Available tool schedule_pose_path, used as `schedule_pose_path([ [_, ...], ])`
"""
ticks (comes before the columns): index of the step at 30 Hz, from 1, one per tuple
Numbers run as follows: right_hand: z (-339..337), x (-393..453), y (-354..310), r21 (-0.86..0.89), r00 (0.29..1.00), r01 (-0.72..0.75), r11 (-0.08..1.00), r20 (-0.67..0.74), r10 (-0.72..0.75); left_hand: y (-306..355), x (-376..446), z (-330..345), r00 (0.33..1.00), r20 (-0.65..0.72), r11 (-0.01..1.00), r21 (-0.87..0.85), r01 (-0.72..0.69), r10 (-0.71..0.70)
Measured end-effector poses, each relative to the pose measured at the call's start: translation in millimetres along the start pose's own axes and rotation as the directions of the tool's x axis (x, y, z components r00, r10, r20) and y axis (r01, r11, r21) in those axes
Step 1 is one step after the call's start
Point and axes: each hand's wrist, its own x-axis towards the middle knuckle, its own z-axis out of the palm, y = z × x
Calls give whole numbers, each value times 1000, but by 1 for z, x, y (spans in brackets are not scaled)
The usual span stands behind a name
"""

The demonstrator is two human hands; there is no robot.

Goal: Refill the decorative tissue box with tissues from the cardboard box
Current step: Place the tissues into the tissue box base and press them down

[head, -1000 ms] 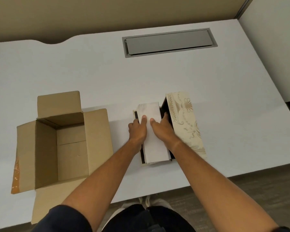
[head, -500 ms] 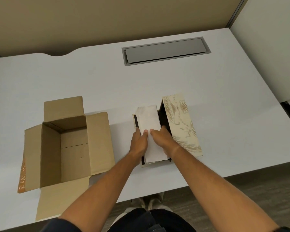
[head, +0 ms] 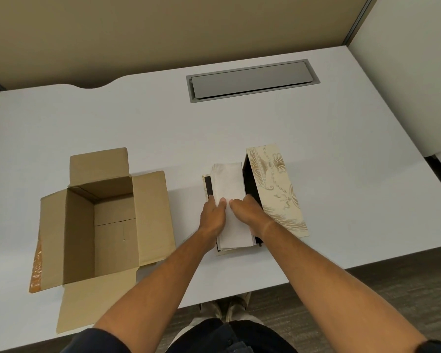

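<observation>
A white stack of tissues (head: 228,186) lies in the open decorative tissue box (head: 206,186), whose black inside shows at the left rim. The box's cream lid with gold scrollwork (head: 275,189) stands tilted open on the right. My left hand (head: 212,215) and my right hand (head: 247,212) rest side by side on top of the tissue stack, fingers flat and pressing down on it. The brown cardboard box (head: 79,225) sits open to the left, flaps spread, and nothing shows inside it.
The white desk (head: 341,200) has a grey cable hatch (head: 250,81) at the back. Beige partition panels rise behind and to the right. The desk's front edge runs just below the boxes, with my legs and the floor beneath.
Both hands have slid a little toward me along the tissue stack while still pressing on it. The head camera has tilted, showing more of the back wall.
</observation>
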Motion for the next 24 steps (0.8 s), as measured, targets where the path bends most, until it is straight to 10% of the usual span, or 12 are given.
schedule_pose_path([
  [24,4,5,1,-15,999,-22,1000,-31,21,5,-6,-1,1000,-19,996,84,6,-5],
])
